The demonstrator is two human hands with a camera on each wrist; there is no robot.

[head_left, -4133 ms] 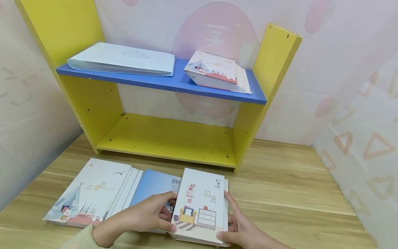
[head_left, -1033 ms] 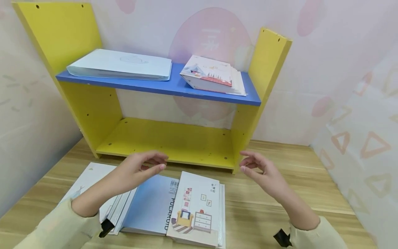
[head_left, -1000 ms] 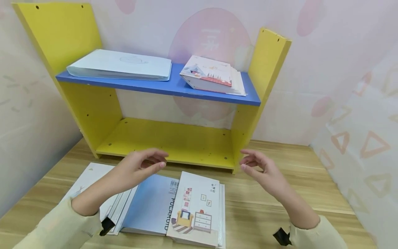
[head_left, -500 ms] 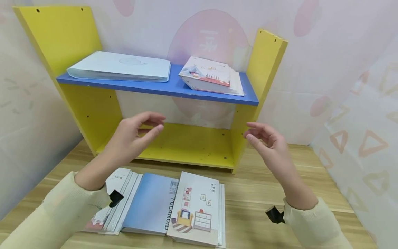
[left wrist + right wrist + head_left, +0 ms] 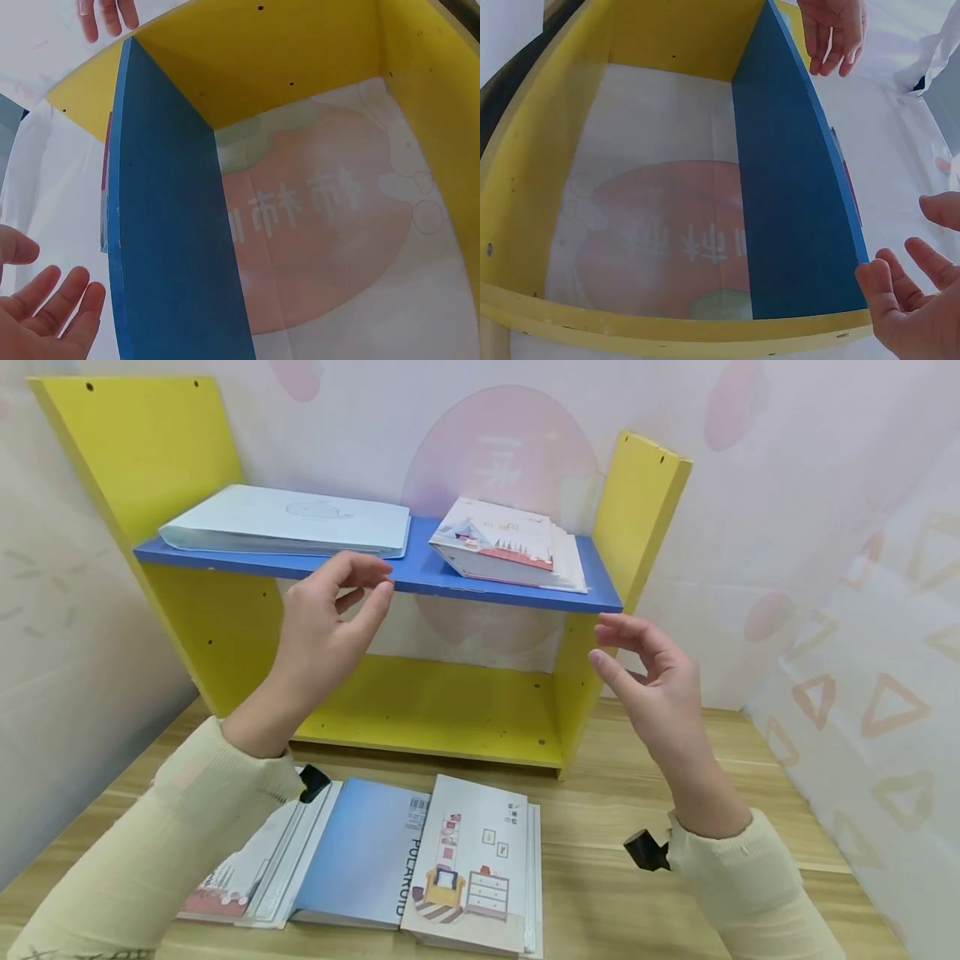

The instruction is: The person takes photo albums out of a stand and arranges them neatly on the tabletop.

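Note:
My left hand (image 5: pixel 326 622) is raised in front of the blue shelf board (image 5: pixel 420 578), fingers loosely bent, holding nothing. My right hand (image 5: pixel 660 693) hovers by the right side panel, likewise bare, thumb apart from the fingers. On the board lie a pale blue album (image 5: pixel 277 518) with a whale drawing and, to its right, a stack of small albums (image 5: pixel 498 539) with a tent picture on the top cover. Below on the table, a row holds a white album with an armchair picture (image 5: pixel 468 860), a blue POLAROID album (image 5: pixel 363 852) and several white albums (image 5: pixel 277 860), partly covered by my left sleeve.
A yellow shelf unit (image 5: pixel 630 518) stands on the wooden table (image 5: pixel 660 893), its lower yellow board (image 5: pixel 435 702) bare. Patterned cloth (image 5: pixel 847 635) hangs behind it and along the sides. Black wrist pieces (image 5: pixel 647 852) stick out from both sleeves.
Both hands have let go of the armchair album and risen from the table toward the blue board, spreading apart. The albums stay where they lay; the view has shifted slightly.

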